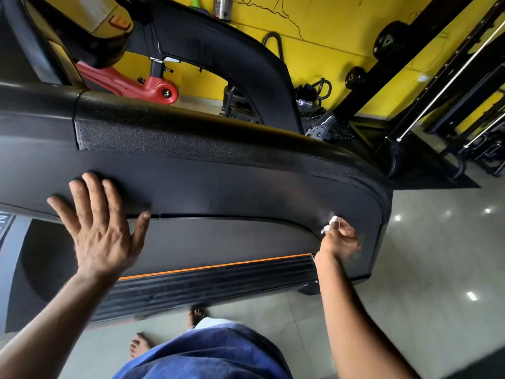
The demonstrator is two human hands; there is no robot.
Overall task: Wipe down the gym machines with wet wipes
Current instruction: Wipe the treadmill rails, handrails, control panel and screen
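Right hand [341, 242], at about 4 o'clock in view: grip clenched around one wet wipe [330, 224], a small white wad bunched at the fingertips and pressed to the black side panel [218, 184] of the treadmill, near the panel's rounded end. Only a little of the wipe shows beyond the fingers. Left hand [101, 228], at about 8 o'clock: grip released, five fingers straight and spread, palm flat against the same panel, thumb lying along the seam that runs across it. It holds nothing. The two hands are well apart along the panel. Below the panel, one orange stripe [216, 266] edges a ribbed black side rail [213, 285]. Count: one wipe, two hands, two bare feet [198, 315] on the pale tiled floor [431, 269] at 6 o'clock, with blue clothing [207, 354] beneath the camera. Toward 12 o'clock, the treadmill's far arm [218, 50] curves over, with one metal bottle [222, 8] standing on it. One red machine part [128, 83] sits at 11 o'clock, before the yellow wall [328, 28]. At 2 o'clock, a black rack [426, 64] with chrome rods stands against that wall; two dark round weights [390, 39] hang near it. Small gear lies on the floor at the wall's foot, too cluttered to count.
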